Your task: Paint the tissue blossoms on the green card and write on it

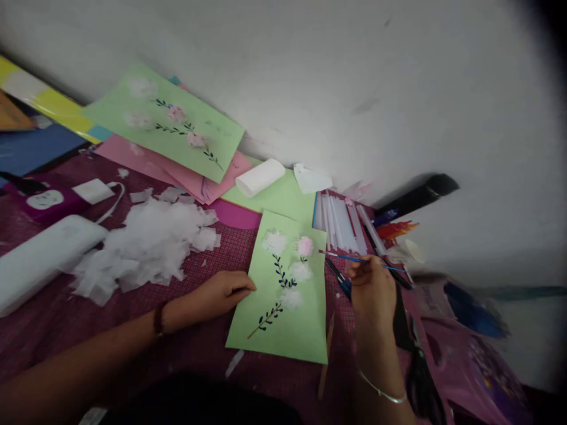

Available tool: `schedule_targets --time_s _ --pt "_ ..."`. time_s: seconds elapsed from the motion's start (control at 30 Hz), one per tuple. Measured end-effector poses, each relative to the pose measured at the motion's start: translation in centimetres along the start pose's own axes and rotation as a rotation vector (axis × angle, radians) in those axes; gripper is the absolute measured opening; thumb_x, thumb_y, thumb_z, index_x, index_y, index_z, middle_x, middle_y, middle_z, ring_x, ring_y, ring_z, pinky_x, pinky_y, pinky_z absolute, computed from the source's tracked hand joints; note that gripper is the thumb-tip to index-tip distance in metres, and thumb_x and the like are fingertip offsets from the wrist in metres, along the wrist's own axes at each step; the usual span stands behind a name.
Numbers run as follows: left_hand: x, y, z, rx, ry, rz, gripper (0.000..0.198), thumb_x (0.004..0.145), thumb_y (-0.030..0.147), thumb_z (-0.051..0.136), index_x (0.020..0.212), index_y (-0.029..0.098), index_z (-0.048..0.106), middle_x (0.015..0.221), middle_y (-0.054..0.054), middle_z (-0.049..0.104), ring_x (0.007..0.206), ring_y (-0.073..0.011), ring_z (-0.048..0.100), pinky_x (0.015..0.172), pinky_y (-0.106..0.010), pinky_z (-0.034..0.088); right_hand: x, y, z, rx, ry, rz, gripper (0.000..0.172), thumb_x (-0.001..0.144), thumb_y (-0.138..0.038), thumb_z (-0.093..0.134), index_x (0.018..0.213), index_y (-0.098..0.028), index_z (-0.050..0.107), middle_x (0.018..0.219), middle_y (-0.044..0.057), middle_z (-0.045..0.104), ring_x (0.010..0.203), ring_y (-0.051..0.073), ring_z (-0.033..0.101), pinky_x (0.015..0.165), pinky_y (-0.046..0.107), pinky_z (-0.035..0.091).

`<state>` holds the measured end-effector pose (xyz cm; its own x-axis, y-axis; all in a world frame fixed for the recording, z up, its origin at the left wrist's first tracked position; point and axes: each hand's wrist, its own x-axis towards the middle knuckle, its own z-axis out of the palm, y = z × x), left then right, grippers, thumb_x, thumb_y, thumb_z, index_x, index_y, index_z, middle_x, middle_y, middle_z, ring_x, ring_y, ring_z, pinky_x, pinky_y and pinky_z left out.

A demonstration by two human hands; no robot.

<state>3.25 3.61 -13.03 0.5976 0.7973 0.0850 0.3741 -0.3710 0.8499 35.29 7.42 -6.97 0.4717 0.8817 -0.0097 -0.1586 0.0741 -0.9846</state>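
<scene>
Painting of a tissue-flower card, judged well advanced.

At lower centre of the frame, the light green paper card [283,295] is pinned to the desk [212,248] by the left hand [224,292], fingers flat on its edge. A thin blue-handled paintbrush [354,258] is pinched in the right hand [372,286]. Leafy stems and four tufts are done; only one tuft is tinted pink.

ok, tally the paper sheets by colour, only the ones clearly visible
Green sheets: 3, one under the left hand at, one propped on the wall, one behind
Pink sheets: 1 stack, layers unclear
Total: 4
</scene>
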Motion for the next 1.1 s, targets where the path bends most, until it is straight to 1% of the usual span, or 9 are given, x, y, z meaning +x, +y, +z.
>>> schedule_targets --time_s 0.1,0.23,0.37,0.53,0.63,0.77,0.93,1.03,1.1 --pt "0.0 0.1 0.0 -0.002 0.008 0.024 0.019 0.090 0.016 0.046 0.092 0.017 0.065 0.087 -0.005 0.069 0.078 -0.0127 0.062 0.072 -0.024 0.047 -0.4 1.4 3.6 -0.029 -0.114 0.015 0.024 0.079 -0.041 0.064 0.078 -0.018 0.059 0.063 -0.001 0.063 0.046 0.008 0.054 0.047 0.023 0.043" --pt "-0.1 -0.1 0.3 -0.006 0.021 0.033 0.018 0.090 0.016 0.047 0.092 0.017 0.065 0.087 -0.004 0.069 0.076 -0.0114 0.061 0.070 -0.023 0.046 -0.1 3.4 5.8 -0.067 -0.131 0.086 0.029 0.074 -0.046 0.066 0.078 -0.018 0.055 0.064 0.000 0.067 0.039 0.008 0.048 0.038 0.022 0.034" --pt "-0.1 -0.4 0.5 0.005 0.026 0.050 0.019 0.090 0.015 0.047 0.091 0.017 0.065 0.084 -0.004 0.069 0.075 -0.0114 0.060 0.068 -0.022 0.045 0.0 4.7 6.7 -0.099 -0.122 0.106 0.033 0.073 -0.048 0.066 0.080 -0.018 0.054 0.068 0.003 0.071 0.036 0.007 0.044 0.034 0.020 0.026" --pt "0.0 -0.2 0.4 0.006 0.011 0.026 0.019 0.090 0.015 0.047 0.091 0.016 0.065 0.085 -0.004 0.069 0.077 -0.0120 0.061 0.070 -0.022 0.045 -0.1 5.6 7.5 -0.179 -0.139 0.097 0.036 0.074 -0.051 0.065 0.082 -0.018 0.055 0.072 0.005 0.074 0.036 0.007 0.047 0.034 0.019 0.026" --pt "0.0 -0.1 0.4 0.008 0.021 0.029 0.019 0.090 0.016 0.047 0.091 0.017 0.066 0.084 -0.004 0.069 0.077 -0.0120 0.061 0.070 -0.022 0.045 -0.1 5.6 7.5 -0.219 -0.146 0.091 0.034 0.075 -0.051 0.063 0.081 -0.018 0.054 0.072 0.005 0.074 0.037 0.008 0.046 0.034 0.019 0.026" --pt "0.0 -0.3 0.5 -0.007 0.040 0.051 0.018 0.091 0.017 0.047 0.091 0.017 0.066 0.083 -0.004 0.068 0.075 -0.0119 0.061 0.068 -0.022 0.045 -0.2 5.0 7.3 -0.160 -0.117 0.070 0.032 0.076 -0.049 0.062 0.080 -0.020 0.050 0.073 0.004 0.073 0.037 0.007 0.045 0.035 0.019 0.023" --pt "0.0 -0.4 0.6 -0.013 0.029 0.042 0.018 0.091 0.017 0.048 0.091 0.017 0.066 0.084 -0.004 0.068 0.076 -0.0119 0.061 0.069 -0.023 0.045 -1.0 5.1 8.0 -0.213 -0.205 0.051 0.032 0.079 -0.050 0.062 0.081 -0.019 0.052 0.075 0.004 0.074 0.038 0.007 0.047 0.037 0.020 0.027" --pt "0.1 -0.1 0.4 -0.015 0.025 0.023 0.019 0.091 0.018 0.048 0.091 0.016 0.066 0.084 -0.005 0.068 0.076 -0.0123 0.061 0.069 -0.023 0.045 -1.3 5.3 8.2 -0.323 -0.269 -0.023 0.032 0.083 -0.050 0.059 0.084 -0.018 0.055 0.076 0.004 0.073 0.040 0.008 0.051 0.039 0.021 0.030" --pt "0.1 0.2 0.2 -0.014 0.017 0.012 0.019 0.092 0.018 0.048 0.091 0.015 0.067 0.084 -0.005 0.068 0.077 -0.0123 0.061 0.070 -0.023 0.045 -1.4 5.1 8.1 -0.379 -0.274 -0.095 0.031 0.085 -0.048 0.057 0.084 -0.017 0.055 0.076 0.004 0.073 0.041 0.009 0.053 0.042 0.022 0.033"
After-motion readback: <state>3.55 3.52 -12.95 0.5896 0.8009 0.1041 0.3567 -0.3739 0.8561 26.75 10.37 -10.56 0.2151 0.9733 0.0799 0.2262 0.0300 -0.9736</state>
